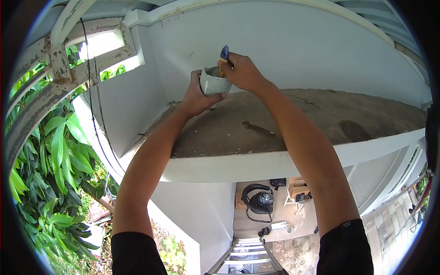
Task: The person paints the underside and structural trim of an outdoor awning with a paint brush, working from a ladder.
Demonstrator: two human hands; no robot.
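Observation:
My left hand (200,97) is wrapped round a whitish, paint-smeared cup (214,85), holding it tilted above the ledge. In my right hand (245,72) is a paintbrush (224,54) with a blue and yellow handle, its tip pointing up. The brush's lower end goes down at the cup's rim, and its bristles are hidden inside. How much paint the cup holds cannot be made out. Behind both hands rises a pale wall (284,50).
Below my hands runs a dusty concrete ledge (311,114) with dark stains. A ladder (250,254) stands beneath me. Far down on the floor are a black chair (259,204) and cardboard boxes (299,187). Cables (91,91) hang at left beside a peeling metal frame (59,68) and leafy branches (57,142).

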